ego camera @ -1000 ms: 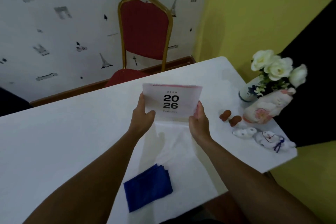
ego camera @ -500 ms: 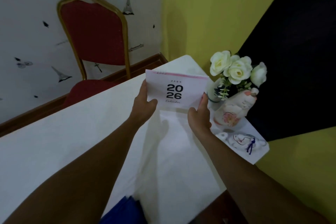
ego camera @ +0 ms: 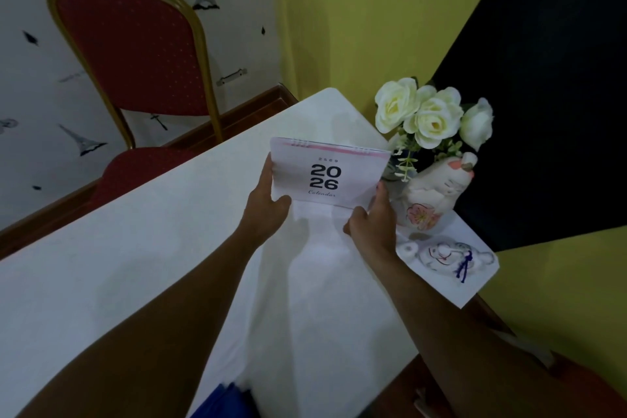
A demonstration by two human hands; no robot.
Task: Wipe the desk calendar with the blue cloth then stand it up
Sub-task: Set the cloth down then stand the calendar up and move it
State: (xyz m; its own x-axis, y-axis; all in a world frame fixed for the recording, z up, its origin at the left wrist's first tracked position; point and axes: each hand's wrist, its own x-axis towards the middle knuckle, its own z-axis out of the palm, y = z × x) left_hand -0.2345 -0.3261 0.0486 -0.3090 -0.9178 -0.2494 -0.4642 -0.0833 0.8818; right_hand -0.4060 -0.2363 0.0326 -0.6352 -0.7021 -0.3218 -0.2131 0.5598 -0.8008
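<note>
Moved right toward the flowers, the desk calendar sits upright between both hands' pinching grip: left hand, right hand.

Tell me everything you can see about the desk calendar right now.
The desk calendar is a white card booklet with a pink strip and wire coils along its top edge, printed "2569", "2026" and "Calendar" in dark type. It is upright, cover facing the camera, over the white table near the flowers. The left hand grips its left edge, the right hand its lower right corner.
</note>
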